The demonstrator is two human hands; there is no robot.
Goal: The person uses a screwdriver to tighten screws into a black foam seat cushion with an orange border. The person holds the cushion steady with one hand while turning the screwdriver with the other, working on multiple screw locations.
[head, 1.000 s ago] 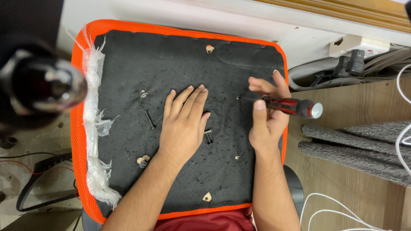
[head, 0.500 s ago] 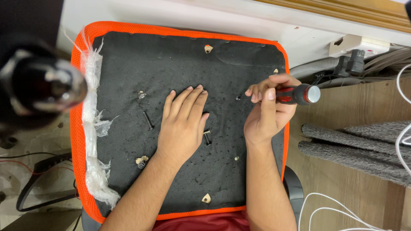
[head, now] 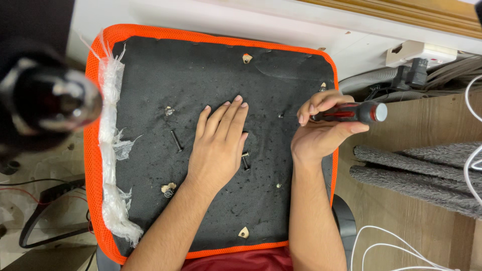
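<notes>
Screwdriver (head: 349, 112) — within right fingers (head: 314, 106)

A blurred dark object (head: 47, 103), perhaps a tool head, fills the upper left. Grey carpet strips (head: 416, 173) lie on the wooden floor (head: 401, 221) at right, with white cables (head: 386, 241) below them. A white socket box (head: 427, 54) holds black plugs (head: 411, 76) beside a grey hose (head: 366, 79).

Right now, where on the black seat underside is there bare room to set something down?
Bare patches: the upper middle of the black panel, above the left hand, and the lower left, between the torn plastic strip and the forearm. Crowded: around the loose bolt and between the left hand and the right hand, which holds the screwdriver.
</notes>
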